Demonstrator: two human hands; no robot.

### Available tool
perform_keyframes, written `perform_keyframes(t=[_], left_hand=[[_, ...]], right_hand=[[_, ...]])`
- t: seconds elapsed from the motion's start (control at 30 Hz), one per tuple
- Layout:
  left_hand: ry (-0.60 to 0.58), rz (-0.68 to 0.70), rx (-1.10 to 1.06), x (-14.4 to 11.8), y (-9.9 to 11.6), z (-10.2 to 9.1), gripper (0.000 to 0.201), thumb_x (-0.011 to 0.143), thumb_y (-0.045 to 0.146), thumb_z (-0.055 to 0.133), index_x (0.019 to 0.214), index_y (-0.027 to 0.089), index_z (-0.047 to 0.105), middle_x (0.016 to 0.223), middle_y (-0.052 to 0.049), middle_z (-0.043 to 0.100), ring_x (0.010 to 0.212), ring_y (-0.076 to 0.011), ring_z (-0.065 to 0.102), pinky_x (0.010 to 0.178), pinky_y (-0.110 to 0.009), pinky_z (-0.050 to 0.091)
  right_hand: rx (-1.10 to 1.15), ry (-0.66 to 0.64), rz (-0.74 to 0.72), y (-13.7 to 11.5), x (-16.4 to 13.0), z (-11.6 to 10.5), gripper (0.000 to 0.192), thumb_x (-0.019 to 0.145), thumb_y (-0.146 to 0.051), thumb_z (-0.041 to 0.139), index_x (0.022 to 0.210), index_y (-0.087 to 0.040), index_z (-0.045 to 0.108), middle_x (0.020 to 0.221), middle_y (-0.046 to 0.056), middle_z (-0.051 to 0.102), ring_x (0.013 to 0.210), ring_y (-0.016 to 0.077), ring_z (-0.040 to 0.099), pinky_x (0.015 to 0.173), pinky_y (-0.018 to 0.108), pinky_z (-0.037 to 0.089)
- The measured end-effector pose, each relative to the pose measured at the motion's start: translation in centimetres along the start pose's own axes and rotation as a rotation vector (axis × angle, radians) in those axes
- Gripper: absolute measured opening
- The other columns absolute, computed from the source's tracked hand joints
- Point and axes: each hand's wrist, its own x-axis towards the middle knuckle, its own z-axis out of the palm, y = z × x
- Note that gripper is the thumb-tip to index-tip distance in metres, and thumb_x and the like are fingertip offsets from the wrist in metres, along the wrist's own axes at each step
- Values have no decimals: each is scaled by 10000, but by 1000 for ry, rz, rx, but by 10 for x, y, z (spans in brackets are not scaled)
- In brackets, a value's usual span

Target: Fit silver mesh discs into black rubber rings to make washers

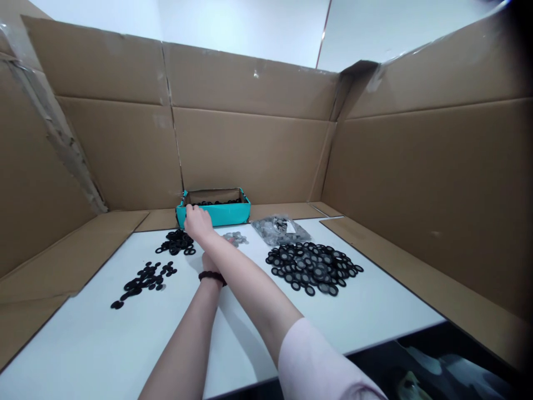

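Observation:
My right hand [198, 222] is stretched over the left front corner of a teal-sided box [225, 215], just above a small pile of black rings [177, 243]. Its fingers look curled in, and whatever they may hold is hidden. Beneath the right forearm, my left hand [208, 263] is mostly covered, with a dark beaded band on its wrist. What seem to be its fingertips reach a few small translucent discs [239, 238]. Inside the box lie many black pieces.
Right of my arms spreads a large heap of black-rimmed grey discs [318, 266]. Behind it lies a clear plastic bag [281, 229] of grey pieces. Loose black pieces [145, 279] are scattered at left. Cardboard walls [254, 150] enclose the white table [100, 344].

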Motion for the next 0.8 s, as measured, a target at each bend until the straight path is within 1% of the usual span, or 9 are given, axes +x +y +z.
perform_keyframes(t=[0.1,0.2,0.3,0.43,0.5,0.57,0.67,0.73,0.8], left_hand=[[186,-155,195,-1,10,-14,217,753,241,485,823,124,655,833,-201,652,910,-382,573,747,-443,388],[473,-244,294,0,14,-29,330,837,339,370,651,170,584,691,-136,633,720,-273,580,615,-344,373],[674,-234,167,3,5,-44,425,865,382,312,495,198,414,492,-46,514,519,-156,465,513,-273,315],[813,-246,136,6,-12,-57,410,868,373,299,496,211,353,462,-8,423,491,-139,414,500,-272,311],[781,-216,183,6,-16,-57,354,860,385,331,607,191,486,543,-27,496,569,-166,493,563,-287,377],[687,-107,258,5,-14,-52,305,835,393,397,890,162,588,780,-87,604,780,-213,577,693,-319,435],[519,84,386,5,-3,-40,486,824,425,425,1254,203,469,1225,-157,509,1138,-277,487,863,-382,415],[400,88,404,6,7,-35,496,846,455,372,1267,210,463,1191,-158,537,1112,-278,511,831,-373,422],[285,-7,382,11,15,-35,431,861,452,324,1060,180,592,847,-114,636,852,-248,602,695,-319,428]], right_hand=[[141,196,29,12,-1,-26,231,860,-192,399,1060,-114,487,1005,122,581,909,224,571,783,329,446],[328,363,50,40,-19,-43,207,859,-206,387,1020,-136,497,993,102,571,901,188,558,777,285,441],[446,408,98,73,-53,-41,176,822,-213,420,961,-145,505,915,75,564,809,168,551,767,288,439],[534,371,192,103,-104,-22,144,781,-219,441,888,-155,512,811,37,537,667,141,518,705,286,447],[529,360,193,109,-124,-14,152,761,-200,447,884,-153,523,810,42,532,695,149,518,723,294,451],[533,345,189,112,-137,-10,176,749,-180,447,898,-150,535,841,55,534,718,151,522,738,298,459],[545,339,181,114,-146,-8,221,762,-166,430,947,-145,549,914,78,536,731,147,531,755,299,469],[545,337,178,115,-147,-8,243,776,-160,421,978,-143,555,949,87,537,736,145,543,761,296,472],[546,319,179,117,-147,-7,257,790,-159,417,1005,-144,555,973,89,542,735,140,556,748,284,477]])
